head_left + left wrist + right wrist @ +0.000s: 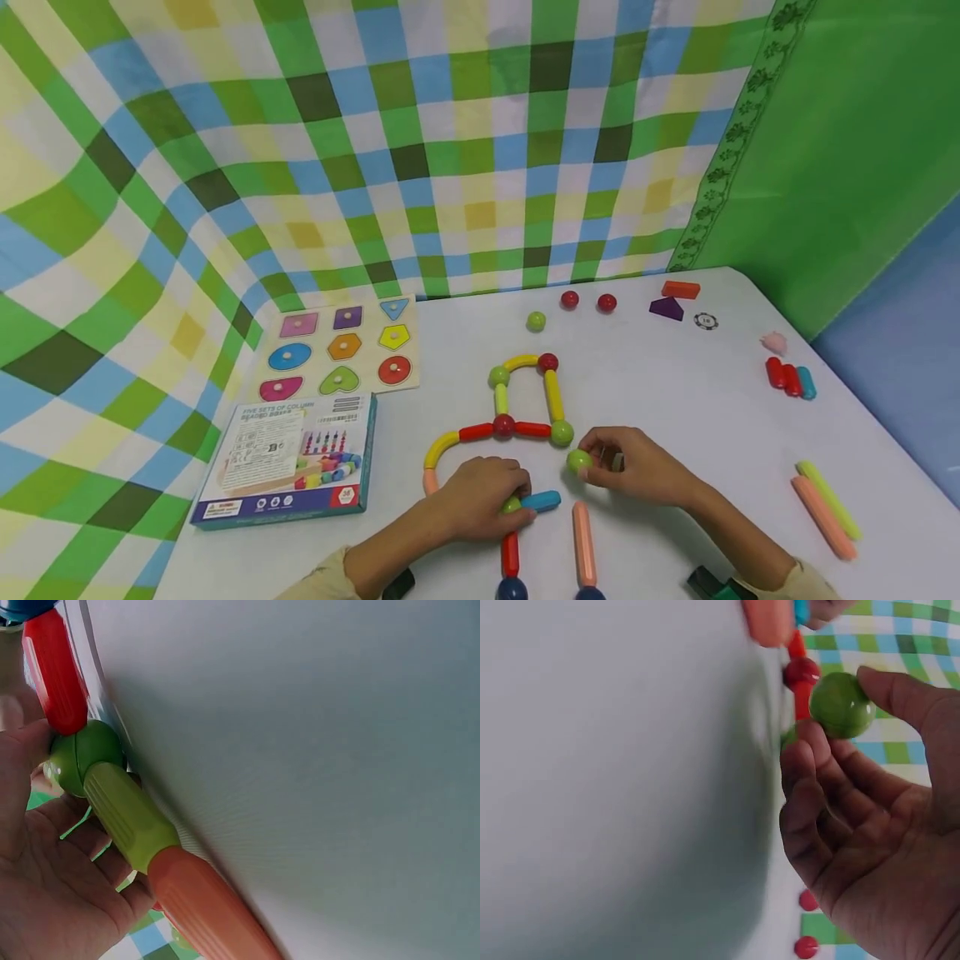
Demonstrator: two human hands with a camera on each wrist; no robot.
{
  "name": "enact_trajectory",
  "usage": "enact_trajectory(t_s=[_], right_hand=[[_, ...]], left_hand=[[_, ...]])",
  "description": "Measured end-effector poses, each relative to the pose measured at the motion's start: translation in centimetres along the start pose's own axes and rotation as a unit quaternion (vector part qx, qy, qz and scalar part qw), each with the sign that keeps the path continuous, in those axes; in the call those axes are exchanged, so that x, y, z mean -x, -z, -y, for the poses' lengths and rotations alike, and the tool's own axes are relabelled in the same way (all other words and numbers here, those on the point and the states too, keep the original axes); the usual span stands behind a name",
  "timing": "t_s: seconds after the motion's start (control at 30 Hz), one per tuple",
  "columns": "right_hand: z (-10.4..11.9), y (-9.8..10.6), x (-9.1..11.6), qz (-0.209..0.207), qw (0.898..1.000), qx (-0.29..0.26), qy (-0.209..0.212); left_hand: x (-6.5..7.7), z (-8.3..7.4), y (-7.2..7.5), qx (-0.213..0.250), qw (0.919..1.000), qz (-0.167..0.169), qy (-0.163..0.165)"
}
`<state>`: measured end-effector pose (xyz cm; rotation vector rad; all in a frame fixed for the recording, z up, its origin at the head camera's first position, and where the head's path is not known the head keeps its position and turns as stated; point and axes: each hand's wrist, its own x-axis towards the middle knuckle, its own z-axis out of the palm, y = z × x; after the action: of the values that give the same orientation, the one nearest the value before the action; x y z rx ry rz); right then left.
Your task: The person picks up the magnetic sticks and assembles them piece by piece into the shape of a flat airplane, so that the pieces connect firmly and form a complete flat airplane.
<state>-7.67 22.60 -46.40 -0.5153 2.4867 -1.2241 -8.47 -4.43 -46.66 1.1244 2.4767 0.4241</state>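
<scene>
My left hand (480, 500) grips a green ball joint (88, 756) in the chain of toy rods and balls. A red rod (56, 675) and a lime rod (129, 814) meet at that ball, and an orange rod (210, 907) follows the lime one. In the head view a blue rod (542, 501) also sticks out to the right of these fingers. Between thumb and fingertips my right hand (641, 465) pinches a loose green ball (843, 706), just right of the looped part of the chain. A salmon rod (584, 546) with a dark blue ball (590, 593) lies between the hands.
A shape puzzle board (307, 340) and a boxed bead set (288, 458) lie at left. Two red balls, one of them here (607, 303), and a green ball (536, 322) sit toward the back. Spare rods (823, 510) lie near the right edge. A checkered cloth (480, 158) hangs behind.
</scene>
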Motion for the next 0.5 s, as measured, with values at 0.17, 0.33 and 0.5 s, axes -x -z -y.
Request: enact_trajectory(t_s=[0.17, 0.33, 0.5], right_hand=[[-0.6, -1.2, 0.3, 0.046, 0.998, -0.041, 0.015], [-0.3, -1.6, 0.1, 0.059, 0.997, -0.054, 0.017], [-0.1, -1.7, 0.3, 0.060, 0.996, -0.061, 0.016]], left_hand=[[0.1, -0.1, 0.0, 0.029, 0.9995, -0.009, 0.008], [0.2, 0.0, -0.1, 0.054, 0.9983, -0.021, 0.012], [0.3, 0.0, 0.0, 0.054, 0.9982, -0.022, 0.009]])
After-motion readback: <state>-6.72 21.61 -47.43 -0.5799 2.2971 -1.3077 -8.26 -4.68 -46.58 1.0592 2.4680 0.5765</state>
